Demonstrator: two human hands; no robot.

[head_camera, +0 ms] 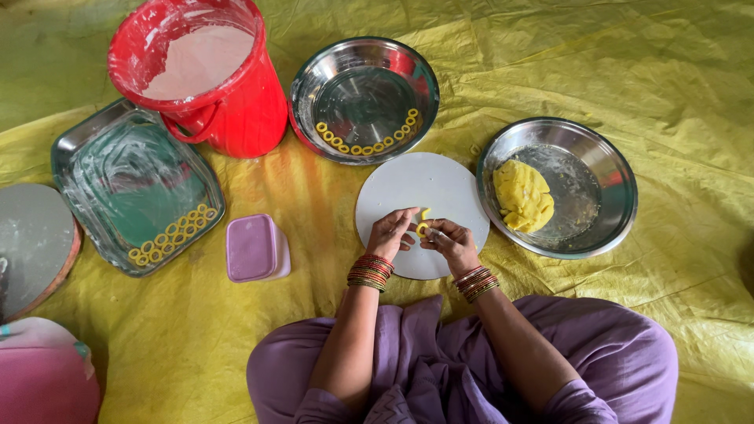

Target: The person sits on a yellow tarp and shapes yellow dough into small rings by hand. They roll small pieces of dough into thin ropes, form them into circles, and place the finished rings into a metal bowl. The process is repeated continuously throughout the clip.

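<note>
My left hand (390,233) and my right hand (452,242) meet over a round white board (424,184) and pinch a small strip of yellow dough (424,225) curled into a ring between the fingertips. A lump of yellow dough (522,196) lies in a steel bowl (605,184) to the right of the board. Beyond the board, a second steel bowl (361,98) holds a row of small dough rings (365,146). Both wrists wear red and gold bangles.
A steel tray (126,177) on the left holds several dough rings (173,235). A red bucket (228,102) with white powder stands at the back. A small purple box (255,248) sits left of the board. A yellow sheet (683,71) covers the floor.
</note>
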